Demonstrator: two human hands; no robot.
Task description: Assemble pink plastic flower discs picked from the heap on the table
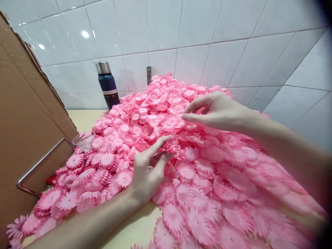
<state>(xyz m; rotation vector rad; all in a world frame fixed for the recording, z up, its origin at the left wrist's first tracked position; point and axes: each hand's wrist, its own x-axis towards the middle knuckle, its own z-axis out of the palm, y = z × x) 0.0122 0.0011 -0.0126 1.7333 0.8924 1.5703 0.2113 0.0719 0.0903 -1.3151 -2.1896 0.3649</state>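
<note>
Left hand (148, 173) pinches pink petals (171, 146); right hand (216, 111), at two o'clock, has fingertips curled, grip unclear. Bare bench (136, 226) shows at six; cardboard (31, 110) edges nine o'clock.

Flowers (185, 171) lie heaped on the table (132, 230), the wall (195, 22) behind them. Behind the heap's left side stands the bottle (107, 84); farther left, and nearer, is the cardboard (31, 110), a rod (43, 159) before it. Between cardboard and flowers sits a container (84, 141) (at the heap's edge).
</note>
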